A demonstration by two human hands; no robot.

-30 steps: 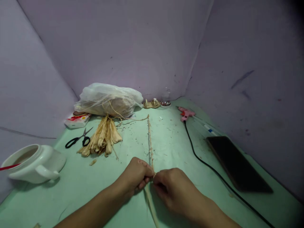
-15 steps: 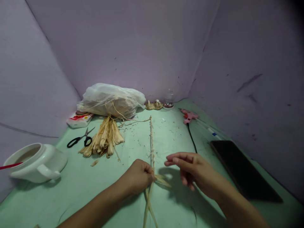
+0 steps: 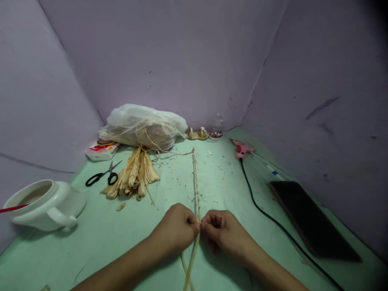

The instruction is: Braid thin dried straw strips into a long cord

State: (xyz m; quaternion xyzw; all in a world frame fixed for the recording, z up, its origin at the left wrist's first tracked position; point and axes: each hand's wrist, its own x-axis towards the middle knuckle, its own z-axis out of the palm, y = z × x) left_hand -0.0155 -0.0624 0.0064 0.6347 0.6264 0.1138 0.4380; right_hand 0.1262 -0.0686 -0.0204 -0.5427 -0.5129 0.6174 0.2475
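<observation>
A thin braid of dried straw-coloured fibre (image 3: 195,178) runs straight toward me over the pale green tabletop. At its near end my left hand (image 3: 180,226) is closed, thumb and fingers pinching the braid. My right hand (image 3: 222,228) is closed too, its fingertips pinched at the same spot from the right, on what looks like a fibre strand; the grip partly hides it. Loose flat strands (image 3: 190,266) hang from below the pinch toward the near edge. From the braid's far end a thin cord (image 3: 178,154) leads left to a bundle of dried husks (image 3: 133,176).
Black-handled scissors (image 3: 104,173) lie left of the husks, near a white teapot-like vessel (image 3: 60,206). Behind are a plastic bag (image 3: 142,125) and a small woven piece (image 3: 198,133). To the right lie a pink glue gun (image 3: 243,149), its black cord (image 3: 273,220) and a dark phone (image 3: 312,218).
My right hand has moved left and down from the open air to the braid, and its fingers have closed in a pinch. The strand end sticking out right is now hidden. My left hand keeps its pinch.
</observation>
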